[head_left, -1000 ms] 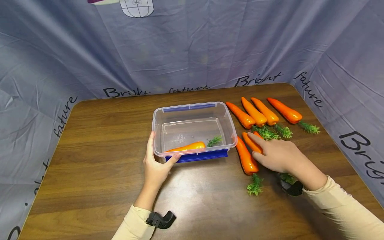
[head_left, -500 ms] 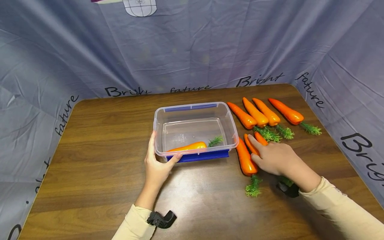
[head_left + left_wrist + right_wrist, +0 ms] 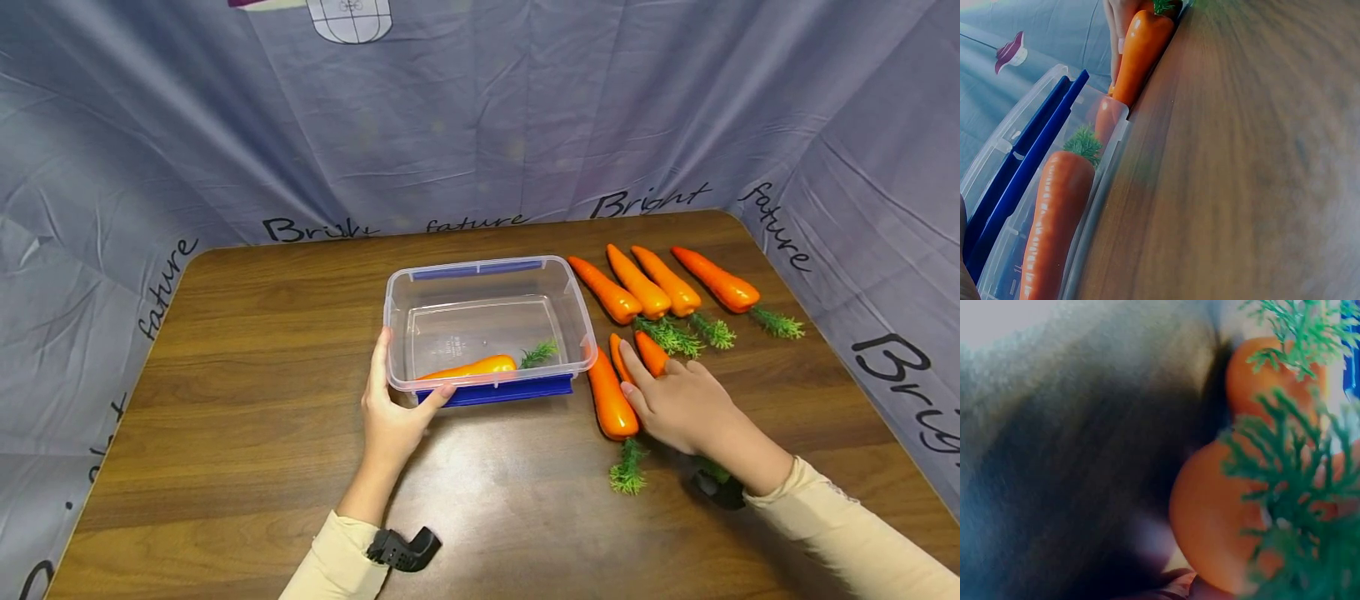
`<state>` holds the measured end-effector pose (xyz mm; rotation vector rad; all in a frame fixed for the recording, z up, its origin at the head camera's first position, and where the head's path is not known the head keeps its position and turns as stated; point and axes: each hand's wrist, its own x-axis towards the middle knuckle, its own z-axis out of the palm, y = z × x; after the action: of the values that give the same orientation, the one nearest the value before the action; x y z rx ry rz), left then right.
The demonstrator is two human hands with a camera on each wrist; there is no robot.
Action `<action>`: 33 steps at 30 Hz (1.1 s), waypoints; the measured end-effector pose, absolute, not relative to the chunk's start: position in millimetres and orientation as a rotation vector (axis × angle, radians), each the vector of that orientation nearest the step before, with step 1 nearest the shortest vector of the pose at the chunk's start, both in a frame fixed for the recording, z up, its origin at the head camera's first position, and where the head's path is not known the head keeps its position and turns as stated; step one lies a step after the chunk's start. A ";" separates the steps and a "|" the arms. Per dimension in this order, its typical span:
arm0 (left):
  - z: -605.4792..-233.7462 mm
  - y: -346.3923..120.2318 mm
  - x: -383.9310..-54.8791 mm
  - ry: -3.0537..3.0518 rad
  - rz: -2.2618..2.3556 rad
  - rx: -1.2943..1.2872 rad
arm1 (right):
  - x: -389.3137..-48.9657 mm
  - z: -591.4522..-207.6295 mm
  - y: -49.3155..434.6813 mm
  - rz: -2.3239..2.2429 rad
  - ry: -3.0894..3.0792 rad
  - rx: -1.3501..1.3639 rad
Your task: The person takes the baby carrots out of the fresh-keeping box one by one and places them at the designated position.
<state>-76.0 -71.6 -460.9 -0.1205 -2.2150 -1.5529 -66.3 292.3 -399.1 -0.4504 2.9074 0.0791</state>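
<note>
A clear plastic container with blue latches stands at mid-table, its front-left corner gripped by my left hand, thumb on the front rim and fingers along the side. One orange carrot with green leaves lies inside near the front wall. Right of the container, my right hand holds a carrot between thumb and fingers; the hand hides most of it in the head view, while its thick end shows in the right wrist view. Another carrot lies close on its left, and one more on its right, partly hidden.
Several carrots lie in a row at the back right, with one redder carrot a little apart. They rest on a brown wooden table. A printed grey-blue cloth surrounds its back and sides.
My right hand and the carrot in it have shifted slightly left and toward me. The neighbouring carrot on the left was nudged the same way. My left hand stays on the container.
</note>
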 end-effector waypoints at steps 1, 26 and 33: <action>-460.8 -71.6 -76.0 -2.217 -1.551 -0.119 | -66.2 -400.0 292.1 0.082 2.909 -0.452; -460.5 -73.1 -76.2 -2.226 -1.540 -0.116 | -125.1 -291.7 269.0 0.022 2.887 -0.421; -460.7 -72.8 -76.8 -2.229 -1.559 -0.107 | -153.9 -291.1 205.8 -0.133 2.862 -0.787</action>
<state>-76.8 -72.8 -460.7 -0.1068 -2.2293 -1.5589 -153.9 205.8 -291.1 -0.7874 2.8624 -0.1332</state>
